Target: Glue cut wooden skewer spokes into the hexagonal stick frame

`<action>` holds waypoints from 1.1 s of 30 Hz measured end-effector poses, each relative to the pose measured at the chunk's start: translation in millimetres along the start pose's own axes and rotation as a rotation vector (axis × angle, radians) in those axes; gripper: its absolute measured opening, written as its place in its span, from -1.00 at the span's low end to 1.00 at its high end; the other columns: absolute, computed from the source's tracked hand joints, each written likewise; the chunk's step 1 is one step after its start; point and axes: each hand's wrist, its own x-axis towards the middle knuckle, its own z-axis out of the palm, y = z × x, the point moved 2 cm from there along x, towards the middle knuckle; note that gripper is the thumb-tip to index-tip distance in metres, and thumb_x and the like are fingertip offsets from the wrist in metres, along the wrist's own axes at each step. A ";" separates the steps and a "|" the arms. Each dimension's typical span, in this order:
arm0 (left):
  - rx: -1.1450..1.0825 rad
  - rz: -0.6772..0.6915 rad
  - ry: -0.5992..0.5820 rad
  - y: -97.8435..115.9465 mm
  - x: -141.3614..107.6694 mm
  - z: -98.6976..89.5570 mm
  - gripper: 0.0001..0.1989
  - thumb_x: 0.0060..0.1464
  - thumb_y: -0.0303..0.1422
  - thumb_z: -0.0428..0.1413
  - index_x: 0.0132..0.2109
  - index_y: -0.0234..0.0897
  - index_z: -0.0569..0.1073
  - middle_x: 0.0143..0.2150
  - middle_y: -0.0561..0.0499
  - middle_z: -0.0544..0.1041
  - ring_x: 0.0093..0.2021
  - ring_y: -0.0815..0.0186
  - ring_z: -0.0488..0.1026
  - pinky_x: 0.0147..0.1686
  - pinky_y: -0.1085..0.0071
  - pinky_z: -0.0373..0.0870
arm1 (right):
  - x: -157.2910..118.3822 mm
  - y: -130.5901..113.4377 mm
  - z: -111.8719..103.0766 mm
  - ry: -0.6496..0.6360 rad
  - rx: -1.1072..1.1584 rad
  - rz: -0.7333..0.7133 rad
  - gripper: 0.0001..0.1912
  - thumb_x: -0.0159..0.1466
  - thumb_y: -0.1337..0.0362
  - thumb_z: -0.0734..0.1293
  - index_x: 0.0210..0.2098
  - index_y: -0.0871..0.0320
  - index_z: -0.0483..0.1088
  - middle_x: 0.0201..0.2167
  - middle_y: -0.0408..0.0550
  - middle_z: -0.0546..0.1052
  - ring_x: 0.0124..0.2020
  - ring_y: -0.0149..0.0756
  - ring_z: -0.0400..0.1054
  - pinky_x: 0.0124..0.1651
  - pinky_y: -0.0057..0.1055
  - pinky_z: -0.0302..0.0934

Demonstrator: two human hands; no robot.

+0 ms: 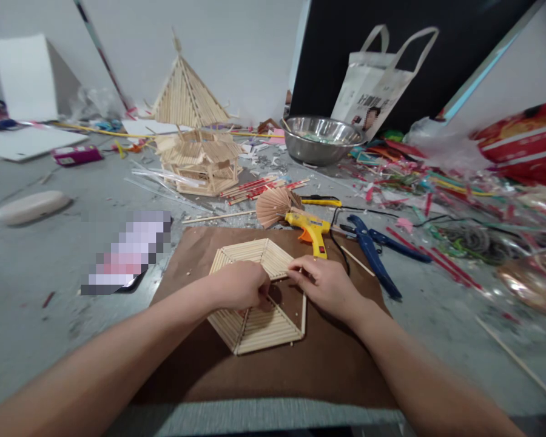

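Observation:
A hexagonal panel of thin wooden sticks (273, 331) lies on a brown sheet (273, 385). Its right wedge has an outer stick, with bare brown sheet showing inside. My left hand (243, 285) reaches over the panel's left half, fingers closed and pointing down near the centre; what they hold, if anything, is hidden. At the upper right corner, my right hand (323, 285) pinches the panel's edge between thumb and fingers. Just behind that hand rests a yellow glue gun (310, 227) with an orange trigger.
Blue-handled pliers (375, 255) and a yellow cutter knife (321, 200) lie behind the sheet. A phone (130, 249) is at left. Farther back stand a stick-built model (200, 164), a steel bowl (323, 142) and a white bag (368, 85). Scraps litter the right side.

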 end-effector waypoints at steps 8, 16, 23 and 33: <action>-0.059 0.013 -0.113 -7.1 -1.7 -3.0 -0.77 -0.17 -0.33 -0.06 -0.55 -0.30 0.46 -0.73 0.03 0.38 -0.68 0.44 0.24 -0.63 0.54 0.08 | -1.0 1.1 -0.5 -0.016 -0.007 0.002 -0.80 0.18 0.21 0.10 -0.35 0.14 0.30 -0.39 -0.13 0.44 -0.36 -0.41 0.29 -0.33 -0.50 0.07; -0.140 -0.035 -0.143 -5.5 -1.5 -0.9 -0.74 -0.20 -0.26 -0.02 -0.45 -0.32 0.47 -0.73 0.04 0.37 -0.69 0.42 0.26 -0.62 0.52 0.11 | -0.4 -0.5 -1.8 -0.003 -0.011 0.003 -0.81 0.18 0.22 0.11 -0.37 0.14 0.30 -0.41 -0.15 0.45 -0.38 -0.42 0.30 -0.34 -0.51 0.06; -0.112 -0.013 -0.113 -6.9 -0.7 0.2 -0.75 -0.20 -0.25 -0.02 -0.43 -0.30 0.47 -0.68 0.04 0.41 -0.68 0.43 0.26 -0.65 0.55 0.07 | -0.2 0.2 -0.6 -0.010 -0.021 0.008 -0.80 0.18 0.22 0.11 -0.36 0.14 0.30 -0.40 -0.14 0.45 -0.38 -0.41 0.30 -0.35 -0.50 0.07; -0.097 -0.020 -0.104 -5.5 -0.9 0.4 -0.77 -0.21 -0.26 -0.01 -0.45 -0.28 0.46 -0.71 0.08 0.38 -0.68 0.46 0.24 -0.64 0.56 0.07 | -0.8 0.8 0.1 -0.007 -0.010 -0.002 -0.82 0.18 0.22 0.11 -0.37 0.13 0.30 -0.40 -0.16 0.45 -0.37 -0.42 0.30 -0.34 -0.51 0.07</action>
